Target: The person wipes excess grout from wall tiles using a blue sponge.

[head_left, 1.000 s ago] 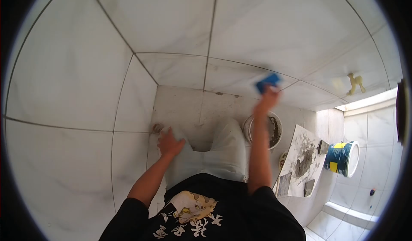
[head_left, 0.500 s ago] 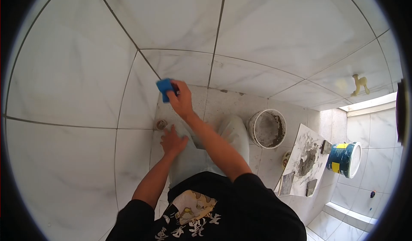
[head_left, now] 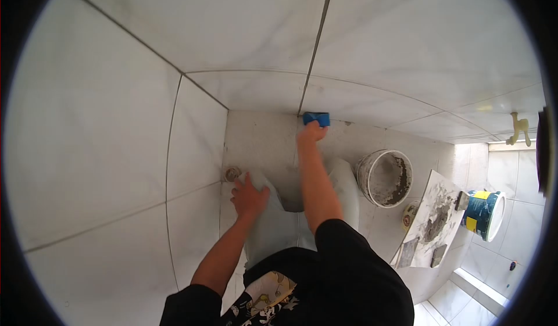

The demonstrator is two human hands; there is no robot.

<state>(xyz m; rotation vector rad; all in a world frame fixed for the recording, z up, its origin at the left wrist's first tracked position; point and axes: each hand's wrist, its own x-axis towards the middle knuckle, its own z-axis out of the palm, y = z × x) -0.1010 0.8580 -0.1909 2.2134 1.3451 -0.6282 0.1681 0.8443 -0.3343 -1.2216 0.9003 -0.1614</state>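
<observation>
A blue sponge (head_left: 316, 118) is gripped in my right hand (head_left: 312, 133), low on the tiled back wall (head_left: 372, 102) where it meets the floor. The sponge sits just right of a dark vertical grout line. My left hand (head_left: 251, 199) lies on my left knee, fingers spread, holding nothing. Close to its fingertips is a round floor drain (head_left: 233, 174) beside the left wall.
Right of my knees stands a white bucket (head_left: 383, 178) smeared with grey paste. Beyond it, a mortar-covered board (head_left: 433, 221) lies tilted, with a teal bucket (head_left: 485, 215) behind. A pale tap (head_left: 518, 129) juts from the wall at right.
My right hand has carried the sponge rightward from the left corner along the wall's foot. My left hand stays on the knee. The view has shifted slightly.
</observation>
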